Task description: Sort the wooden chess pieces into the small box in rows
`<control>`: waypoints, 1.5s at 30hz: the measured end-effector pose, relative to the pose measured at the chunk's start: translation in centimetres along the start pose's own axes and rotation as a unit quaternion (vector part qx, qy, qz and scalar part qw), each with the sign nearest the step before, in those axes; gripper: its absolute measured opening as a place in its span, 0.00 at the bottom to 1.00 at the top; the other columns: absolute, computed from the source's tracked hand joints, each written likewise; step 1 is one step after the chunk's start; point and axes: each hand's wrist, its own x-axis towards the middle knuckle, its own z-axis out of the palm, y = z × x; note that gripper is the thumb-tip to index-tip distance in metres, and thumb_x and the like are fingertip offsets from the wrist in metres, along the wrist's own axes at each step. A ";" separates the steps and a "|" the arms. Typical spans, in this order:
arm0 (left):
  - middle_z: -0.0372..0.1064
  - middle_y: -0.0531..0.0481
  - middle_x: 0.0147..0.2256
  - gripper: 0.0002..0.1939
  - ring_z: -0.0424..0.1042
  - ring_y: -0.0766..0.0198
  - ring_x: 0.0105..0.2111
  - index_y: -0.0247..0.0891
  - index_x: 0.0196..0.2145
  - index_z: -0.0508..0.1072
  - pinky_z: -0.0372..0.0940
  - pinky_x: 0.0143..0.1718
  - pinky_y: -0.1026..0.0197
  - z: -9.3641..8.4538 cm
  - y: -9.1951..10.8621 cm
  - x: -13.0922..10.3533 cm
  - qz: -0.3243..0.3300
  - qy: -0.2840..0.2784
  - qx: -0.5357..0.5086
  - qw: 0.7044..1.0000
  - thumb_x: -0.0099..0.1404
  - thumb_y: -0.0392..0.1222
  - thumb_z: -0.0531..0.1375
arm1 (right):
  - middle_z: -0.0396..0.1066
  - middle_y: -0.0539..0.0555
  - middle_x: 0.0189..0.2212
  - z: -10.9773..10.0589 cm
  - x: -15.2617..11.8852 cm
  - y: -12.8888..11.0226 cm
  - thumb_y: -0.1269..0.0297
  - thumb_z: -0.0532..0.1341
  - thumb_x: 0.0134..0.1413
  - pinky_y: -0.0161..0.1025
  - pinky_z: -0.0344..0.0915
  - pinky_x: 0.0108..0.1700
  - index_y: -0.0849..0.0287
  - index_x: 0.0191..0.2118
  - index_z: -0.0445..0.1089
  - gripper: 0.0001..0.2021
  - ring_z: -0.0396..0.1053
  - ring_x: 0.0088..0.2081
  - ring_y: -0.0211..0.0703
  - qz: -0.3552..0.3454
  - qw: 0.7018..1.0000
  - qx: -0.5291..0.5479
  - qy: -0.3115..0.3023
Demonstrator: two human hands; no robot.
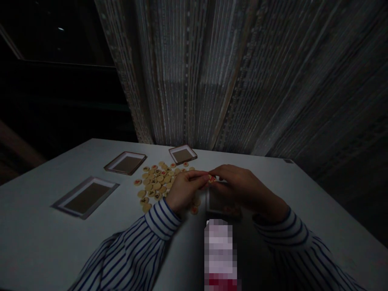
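Left fingers: the thumb and index of my left hand [184, 190] were pinched on the left edge of a red-marked xiangqi piece [212, 178].
Right fingers: those of my right hand [241, 184] curved about the piece's right side; whether they gripped it too, I could not tell.
Held piece: between my two hands, above the white table [39, 234].
Under my right hand: a shadowed tray [216, 200], a few pieces dimly visible near its right side.
Beside my left hand: loose xiangqi pieces [157, 186], some blank-faced, others marked black or red.
Beyond the pieces: two brown-rimmed trays [182, 155].
Far left: a grey-rimmed tray [86, 197].
Behind the table: a striped curtain [206, 72].
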 end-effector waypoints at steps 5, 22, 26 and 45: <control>0.74 0.48 0.27 0.16 0.69 0.69 0.26 0.32 0.30 0.78 0.64 0.31 0.66 -0.3 -1.8 0.3 -0.021 -0.022 0.000 1.000 0.43 0.44 0.69 | 0.73 0.56 0.37 0.8 -0.4 0.7 0.65 0.55 0.56 0.38 0.64 0.38 0.61 0.43 0.69 0.11 0.69 0.38 0.42 0.014 0.998 -0.019 -0.066; 0.69 0.52 0.20 0.13 0.60 0.72 0.13 0.32 0.34 0.75 0.55 0.13 0.68 -1.1 -5.0 0.2 -0.025 0.008 0.156 0.987 0.52 0.43 0.62 | 0.70 0.54 0.33 1.3 -1.5 1.9 0.67 0.54 0.55 0.35 0.61 0.32 0.60 0.38 0.68 0.08 0.66 0.33 0.38 0.003 0.991 -0.010 -0.130; 0.74 0.46 0.28 0.08 0.71 0.65 0.27 0.34 0.32 0.76 0.66 0.29 0.63 -1.8 -5.5 0.2 0.154 -0.003 0.340 0.928 0.55 0.37 0.58 | 0.71 0.54 0.31 1.1 -1.3 1.6 0.69 0.54 0.54 0.34 0.60 0.30 0.60 0.36 0.70 0.07 0.67 0.30 0.38 0.034 0.981 -0.024 -0.190; 0.73 0.45 0.29 0.12 0.71 0.61 0.30 0.36 0.36 0.74 0.65 0.33 0.58 -2.6 -6.7 0.1 0.302 -0.098 0.579 0.751 0.62 0.36 0.51 | 0.73 0.49 0.26 2.7 -2.1 2.1 0.73 0.56 0.49 0.33 0.62 0.26 0.56 0.31 0.70 0.08 0.67 0.24 0.35 -0.002 0.979 0.051 -0.196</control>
